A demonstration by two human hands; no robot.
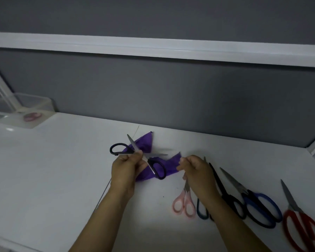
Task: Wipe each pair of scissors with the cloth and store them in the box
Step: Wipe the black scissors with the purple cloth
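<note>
The white tabletop (62,170) holds a purple cloth (144,144) in the middle. On the right lie pink scissors (185,203), black scissors (225,194), blue scissors (258,206) and red scissors (298,221) in a row. A clear box (44,104) sits at the far left corner

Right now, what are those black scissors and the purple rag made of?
The open black-handled scissors look like pale grey metal blades, faintly shiny, with smooth black handles, probably plastic. The crumpled purple cloth looks like soft thin fabric: it folds and bunches into points. The picture is too blurry to tell the weave.
</note>
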